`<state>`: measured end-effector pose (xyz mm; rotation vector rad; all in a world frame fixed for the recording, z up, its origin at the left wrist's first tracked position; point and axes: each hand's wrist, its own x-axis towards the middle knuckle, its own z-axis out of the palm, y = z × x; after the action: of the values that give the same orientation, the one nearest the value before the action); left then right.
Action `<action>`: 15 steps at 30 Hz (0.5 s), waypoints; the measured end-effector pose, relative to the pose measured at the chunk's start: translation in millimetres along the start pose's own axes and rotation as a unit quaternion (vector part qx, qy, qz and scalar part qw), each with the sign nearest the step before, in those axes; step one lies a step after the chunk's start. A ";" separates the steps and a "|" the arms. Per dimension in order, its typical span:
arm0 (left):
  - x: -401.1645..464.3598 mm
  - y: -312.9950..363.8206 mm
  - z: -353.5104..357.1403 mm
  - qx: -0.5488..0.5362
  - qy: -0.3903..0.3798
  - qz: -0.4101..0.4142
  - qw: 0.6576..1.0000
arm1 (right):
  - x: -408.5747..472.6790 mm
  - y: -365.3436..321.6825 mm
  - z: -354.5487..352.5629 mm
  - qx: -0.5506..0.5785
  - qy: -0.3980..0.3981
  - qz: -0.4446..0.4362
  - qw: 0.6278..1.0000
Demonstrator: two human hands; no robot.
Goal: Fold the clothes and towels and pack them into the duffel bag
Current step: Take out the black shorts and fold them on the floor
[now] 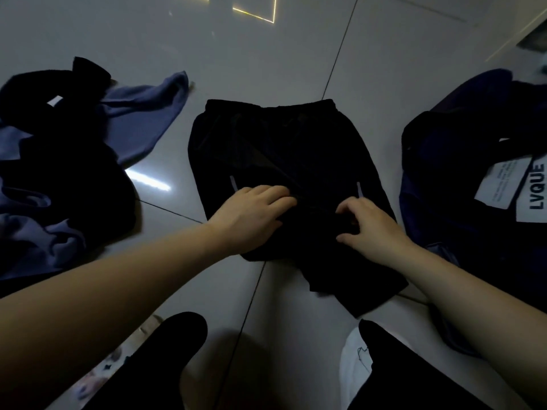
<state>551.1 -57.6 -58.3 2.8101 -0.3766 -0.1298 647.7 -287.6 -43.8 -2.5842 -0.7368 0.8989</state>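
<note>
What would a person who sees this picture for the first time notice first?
First, the two bare hands in the middle: the left hand and the right hand both grip the near part of a pair of black shorts spread on the glossy tiled floor. Next, a heap of blue and black clothes lies at the left, and a dark duffel bag with a white LVQUE tag sits at the right.

Duffel bag (461, 179) cut off at right edge (tag's small print unreadable), clothes pile (59, 161) at left.
</note>
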 end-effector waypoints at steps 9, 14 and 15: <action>39.5 41.4 14.2 0.135 -0.163 0.101 0.972 | -3.6 8.0 20.7 -0.010 -0.045 0.084 0.995; -27.0 9.2 4.8 0.070 -0.021 0.110 0.991 | -1.6 15.5 26.8 -0.074 -0.027 0.075 0.994; -45.4 1.2 3.3 0.068 0.000 0.095 0.993 | 0.9 17.2 26.0 -0.087 -0.018 0.075 0.993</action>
<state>506.7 -47.4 -58.9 2.8881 -0.6728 -0.0649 637.8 -298.3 -71.4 -2.8164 -0.6642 0.9665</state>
